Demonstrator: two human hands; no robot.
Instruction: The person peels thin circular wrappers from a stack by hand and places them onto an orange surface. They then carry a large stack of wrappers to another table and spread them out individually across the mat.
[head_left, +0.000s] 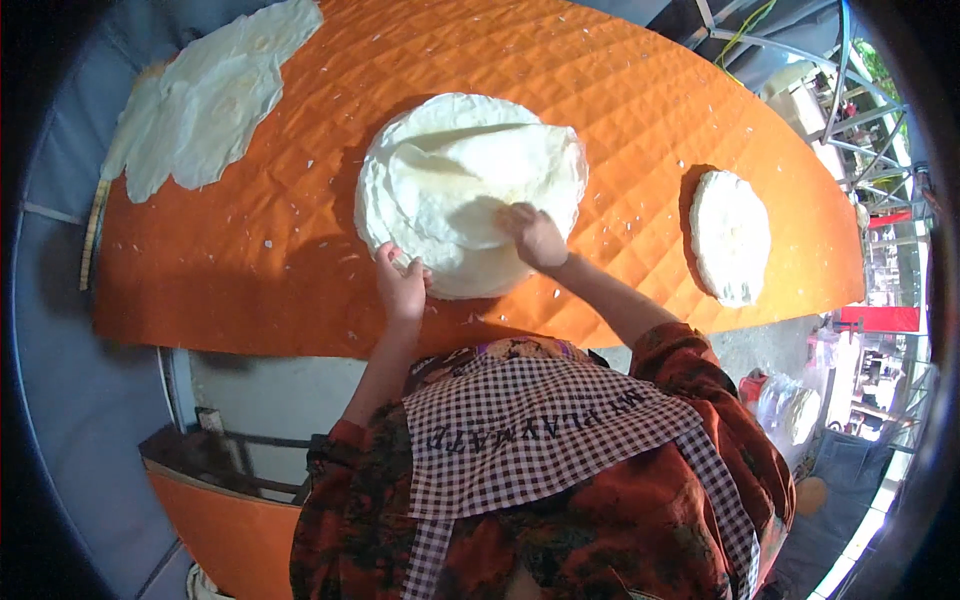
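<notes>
A round stack of thin, pale flatbread sheets (480, 270) lies on the orange quilted tablecloth in front of me. Its top sheet (517, 161) is wrinkled and partly folded, with a raised edge towards the upper right. At the stack's near left rim is my left hand (403, 285), thumb and forefinger apart against the edge. My right hand (538, 238) is over the right part of the stack, its fingers curled and blurred. Whether those fingers pinch a sheet is not visible.
Several overlapping flatbread sheets (217, 112) cover the table's far left corner. A smaller flatbread stack (731, 238) sits on the right. White crumbs dot the orange tablecloth (630, 97). Behind the near edge, an orange-sided box or stand (217, 517) is at lower left; metal framing (825, 64) rises beyond the right.
</notes>
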